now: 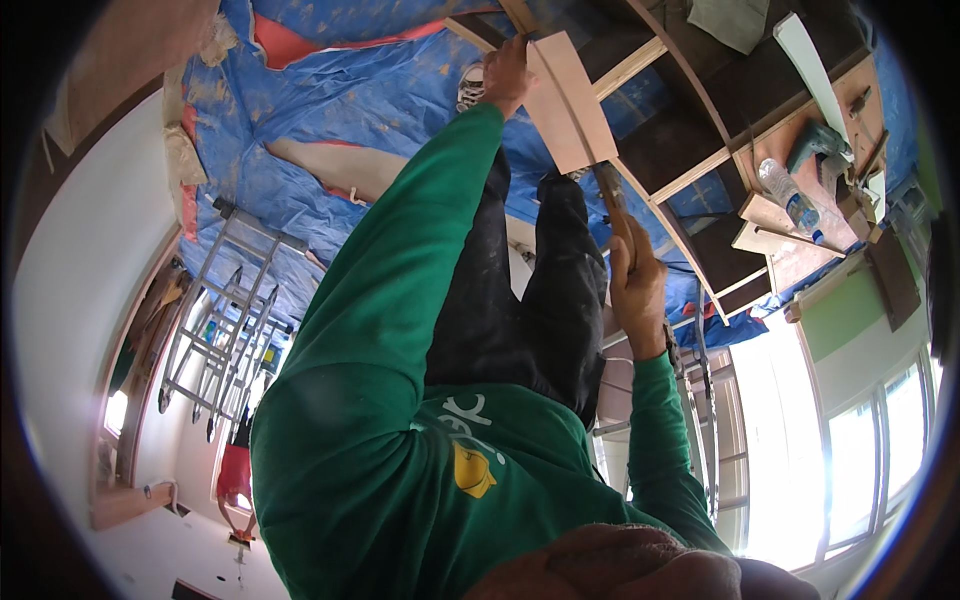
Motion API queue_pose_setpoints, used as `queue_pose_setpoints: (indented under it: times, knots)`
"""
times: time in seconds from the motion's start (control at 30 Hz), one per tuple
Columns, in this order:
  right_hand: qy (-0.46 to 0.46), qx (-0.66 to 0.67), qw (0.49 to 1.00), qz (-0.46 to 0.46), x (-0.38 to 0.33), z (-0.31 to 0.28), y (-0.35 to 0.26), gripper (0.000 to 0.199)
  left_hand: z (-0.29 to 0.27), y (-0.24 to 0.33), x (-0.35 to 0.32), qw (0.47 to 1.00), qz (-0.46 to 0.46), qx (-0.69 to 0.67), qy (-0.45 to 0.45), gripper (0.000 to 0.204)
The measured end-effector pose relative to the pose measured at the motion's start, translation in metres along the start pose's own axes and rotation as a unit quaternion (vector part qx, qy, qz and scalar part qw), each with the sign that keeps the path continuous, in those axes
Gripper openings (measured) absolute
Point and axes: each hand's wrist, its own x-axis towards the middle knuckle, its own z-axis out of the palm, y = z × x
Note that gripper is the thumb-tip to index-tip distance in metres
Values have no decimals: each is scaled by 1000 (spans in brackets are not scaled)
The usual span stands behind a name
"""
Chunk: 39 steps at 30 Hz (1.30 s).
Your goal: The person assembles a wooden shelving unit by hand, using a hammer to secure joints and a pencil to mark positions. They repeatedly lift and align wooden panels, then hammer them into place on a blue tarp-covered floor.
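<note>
My left hand point(508, 76) is closed on the far left edge of a light brown wooden board point(572, 100). The board lies over one side of a wooden frame point(690, 178) with several open compartments. My right hand point(638, 282) is wrapped round the brown handle of what looks like a hammer point(610, 192). Its dark end is beside the board's near right corner; whether they touch, I cannot tell. The fingertips of my left hand are partly hidden at the board's edge.
On a panel at the right are a green power drill point(818, 145), a clear plastic bottle point(790, 196) and wood offcuts point(765, 232). A wrinkled blue tarp point(330, 110) covers the floor. Metal ladders point(225, 320) stand at the left, near a person in red point(236, 470).
</note>
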Motion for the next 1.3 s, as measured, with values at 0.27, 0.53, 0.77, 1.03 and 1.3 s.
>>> queue_pose_setpoints:
  times: [0.27,0.53,0.77,1.03,1.3]
  knots:
    - [53,-16,997,-58,23,0,-10,39,7,-7,-4,1000,2,6,26,74]
    - [13,-27,998,-52,28,11,-9,39,-4,-6,-6,999,-33,-31,-3,71]
    - [-10,-55,997,-44,18,13,-11,40,0,-5,-4,999,-47,-3,-22,74]
    - [-53,-72,996,27,-27,-22,-31,38,0,-7,-3,998,-35,21,-41,75]
    - [-33,-58,996,-61,24,-1,-8,35,50,-29,2,999,-27,42,-1,83]
